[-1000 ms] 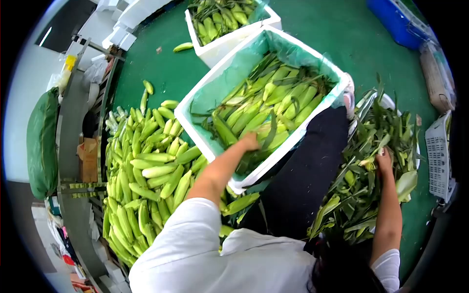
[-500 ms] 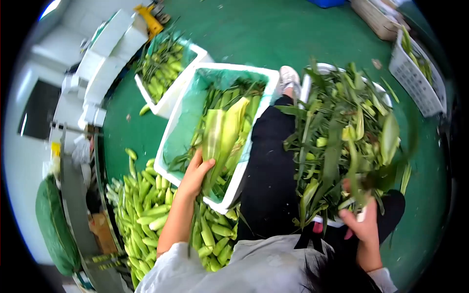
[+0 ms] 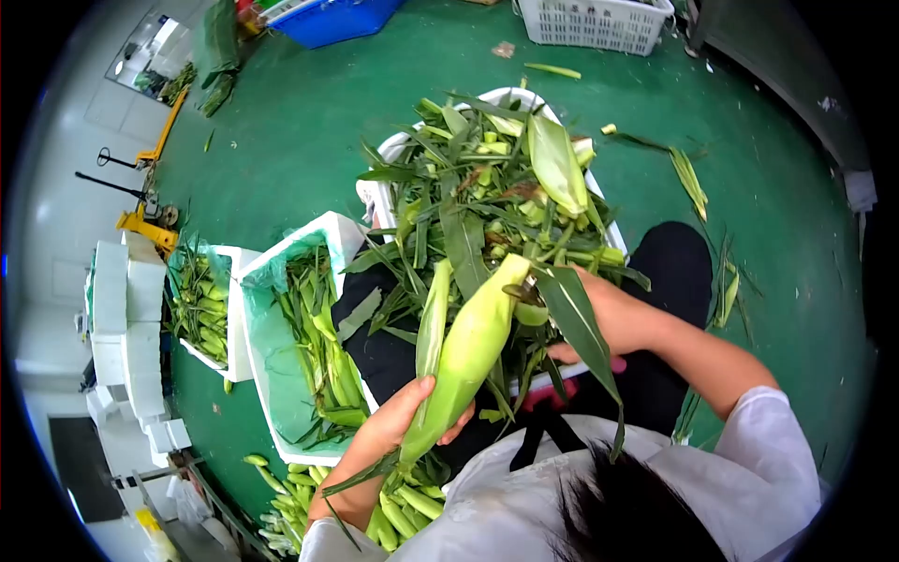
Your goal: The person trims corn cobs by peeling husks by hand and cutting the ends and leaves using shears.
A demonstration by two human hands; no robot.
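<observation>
An ear of corn (image 3: 473,347) in its green husk slants across the view in front of my body. My left hand (image 3: 407,417) is wrapped round its lower part, where a loose husk leaf stands beside it. Close to the ear's stalk end is my right hand (image 3: 599,314), partly hidden behind a long dark leaf (image 3: 576,318); what its fingers hold cannot be made out. Beyond both hands, a white tub (image 3: 613,234) is heaped with husks and leaves (image 3: 459,220).
Left of my leg stands a white foam box (image 3: 272,379) of husked-in corn, with another foam box (image 3: 242,314) beyond. Corn ears (image 3: 407,510) are piled at the bottom. A blue crate (image 3: 342,23) and a white basket (image 3: 599,26) stand at the top.
The view has turned right, towards the husk tub. My left hand has brought the ear from over the foam box to near my right hand, which has come up beside its stalk end.
</observation>
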